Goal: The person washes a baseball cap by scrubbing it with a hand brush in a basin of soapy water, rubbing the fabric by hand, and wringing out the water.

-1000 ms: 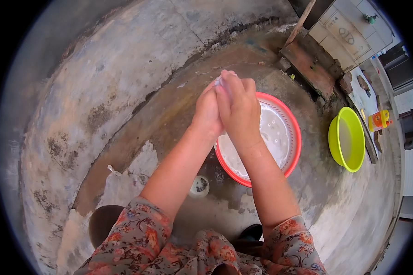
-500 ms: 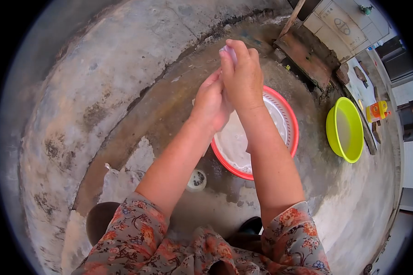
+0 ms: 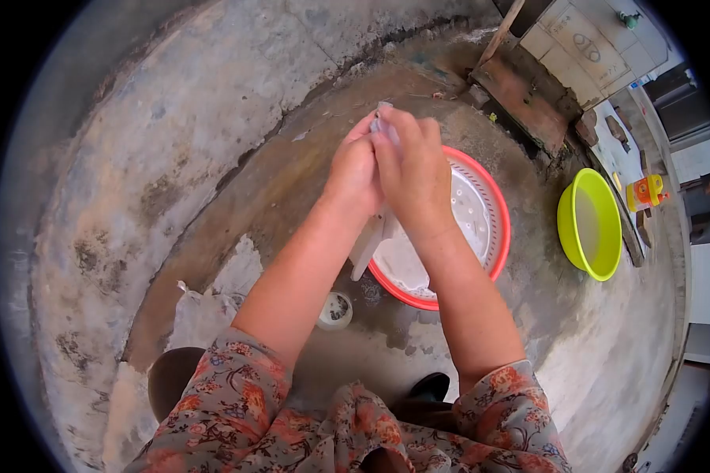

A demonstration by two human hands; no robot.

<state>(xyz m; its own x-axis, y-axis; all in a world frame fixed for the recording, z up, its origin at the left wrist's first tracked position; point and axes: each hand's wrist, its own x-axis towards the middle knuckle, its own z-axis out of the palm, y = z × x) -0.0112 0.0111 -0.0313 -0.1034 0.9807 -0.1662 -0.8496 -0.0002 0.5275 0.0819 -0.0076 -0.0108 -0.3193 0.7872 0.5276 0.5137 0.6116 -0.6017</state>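
My left hand [image 3: 353,169] and my right hand [image 3: 412,169] are pressed together above the left side of a red-rimmed basin [image 3: 503,236]. Between their fingers is a small pale, whitish-lilac cloth [image 3: 382,126], mostly hidden by the fingers and palms. Both hands are closed around it. A greyish-white strip [image 3: 367,246] shows below my left wrist, beside the basin's left edge; what it belongs to is hidden. White, cloudy liquid with bubbles [image 3: 398,264] lies in the basin, partly covered by my right forearm.
A lime-green basin [image 3: 565,229] stands to the right, beside a yellow and orange container [image 3: 645,193]. A small round white cup [image 3: 335,310] is on the wet floor near the red-rimmed basin. A rusty slab [image 3: 521,98] lies at the upper right.
My hands rose half a second ago and are now lower again, still closed around the pale cloth. The greyish-white strip now shows below my left wrist.
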